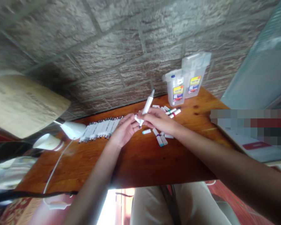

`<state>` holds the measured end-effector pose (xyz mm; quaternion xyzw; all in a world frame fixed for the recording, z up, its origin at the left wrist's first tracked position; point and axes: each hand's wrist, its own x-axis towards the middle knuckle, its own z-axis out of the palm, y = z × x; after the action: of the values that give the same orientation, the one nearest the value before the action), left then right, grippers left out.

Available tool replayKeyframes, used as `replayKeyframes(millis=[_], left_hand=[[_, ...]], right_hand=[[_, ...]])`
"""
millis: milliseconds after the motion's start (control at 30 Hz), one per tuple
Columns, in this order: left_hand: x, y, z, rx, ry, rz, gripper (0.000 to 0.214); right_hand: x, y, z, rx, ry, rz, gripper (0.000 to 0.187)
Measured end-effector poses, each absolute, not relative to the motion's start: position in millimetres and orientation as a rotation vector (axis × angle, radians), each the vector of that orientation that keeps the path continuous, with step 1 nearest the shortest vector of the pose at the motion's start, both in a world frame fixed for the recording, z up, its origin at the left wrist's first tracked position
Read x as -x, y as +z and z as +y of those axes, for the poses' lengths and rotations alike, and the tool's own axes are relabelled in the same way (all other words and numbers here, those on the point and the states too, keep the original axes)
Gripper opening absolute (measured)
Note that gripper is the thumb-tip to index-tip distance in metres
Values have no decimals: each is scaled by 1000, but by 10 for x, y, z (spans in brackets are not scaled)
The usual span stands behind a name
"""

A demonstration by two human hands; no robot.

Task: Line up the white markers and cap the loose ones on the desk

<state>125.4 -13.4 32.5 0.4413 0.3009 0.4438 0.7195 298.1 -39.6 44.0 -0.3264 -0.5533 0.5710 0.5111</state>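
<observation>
My right hand grips a white marker, slanted, with its grey tapered end up and a dark green tip at the bottom. Close against it, my left hand pinches a small white marker cap between thumb and fingers. Just below the hands, a loose cap with a teal end lies on the wooden table. More loose white caps with coloured bands are scattered below and behind my right hand. To the left of my left hand, several white markers lie side by side in a row.
A clear plastic case holding a blue-ended marker stands against the stone wall. A lamp with its white cord and a paper cup are at the left. A white and red box sits at the right.
</observation>
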Motion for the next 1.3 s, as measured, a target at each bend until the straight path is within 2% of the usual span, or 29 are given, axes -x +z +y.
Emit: replayKeyframes(millis=[267, 533, 767, 1167, 1300], left_hand=[[-1208, 334, -117, -953, 998, 631, 26], [-1214, 373, -132, -958, 974, 694, 32], [-1215, 368, -149, -1010, 949, 697, 37], [-1220, 342, -155, -1221, 974, 776, 32], [-1215, 296, -139, -1477, 965, 924, 35]], right_hand=[[-2980, 412, -416, 708, 1313, -1377, 23], [-2985, 418, -380, 811, 1189, -1243, 26], [-3012, 438, -359, 807, 1280, -1124, 17], [-3047, 415, -269, 696, 1387, -876, 13], [-3047, 419, -263, 706, 1374, -892, 13]])
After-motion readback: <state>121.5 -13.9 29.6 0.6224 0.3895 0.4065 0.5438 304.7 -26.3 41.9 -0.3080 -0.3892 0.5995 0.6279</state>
